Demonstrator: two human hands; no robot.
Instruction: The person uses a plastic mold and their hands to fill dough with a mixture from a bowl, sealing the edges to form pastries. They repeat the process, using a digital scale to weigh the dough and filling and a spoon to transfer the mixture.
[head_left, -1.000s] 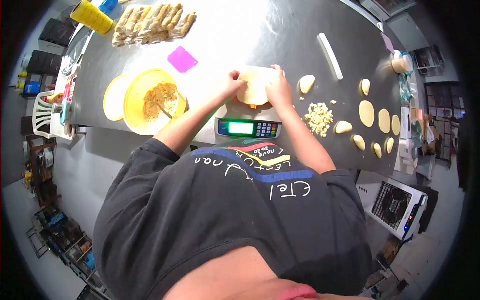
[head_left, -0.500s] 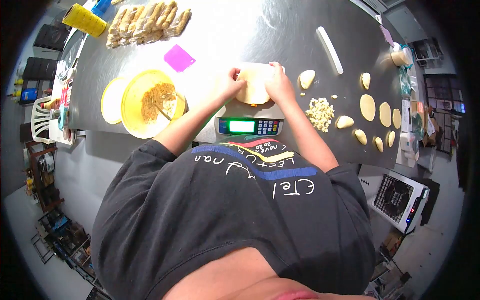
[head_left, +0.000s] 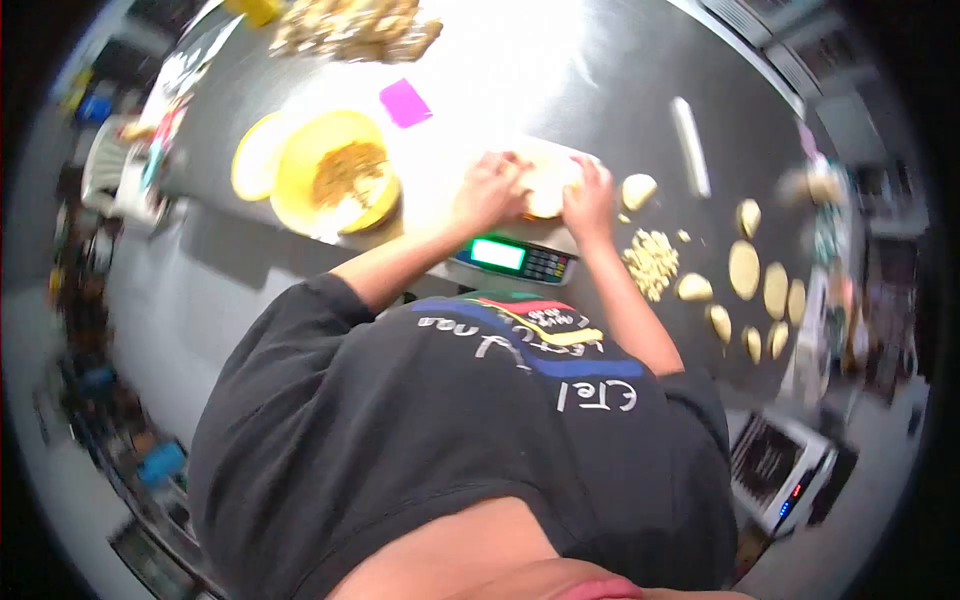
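Observation:
A pale piece of dough [head_left: 545, 190] lies over the plate of a digital scale [head_left: 520, 260] with a lit green display. My left hand [head_left: 490, 188] is at its left side, fingers bent onto the edge. On the right side my right hand [head_left: 589, 198] grips the opposite edge between thumb and fingers. Left of the scale is a yellow bowl [head_left: 292, 178] with a brown, crumbly filling. Small chopped pale pieces [head_left: 650, 264] are heaped to the right of my right hand.
Several dough lumps [head_left: 694, 287] and flat ovals [head_left: 743, 269] lie at the right. Behind them is a white rod [head_left: 690, 146]. A purple scraper [head_left: 405, 103] and bagged brown sticks [head_left: 350, 28] lie farther back. A yellow lid or plate [head_left: 256, 160] touches the bowl.
The view has shifted and tilted, with some blur. Both hands are still at the dough; the fingers of my left hand now reach farther over it, and the dough looks more gathered.

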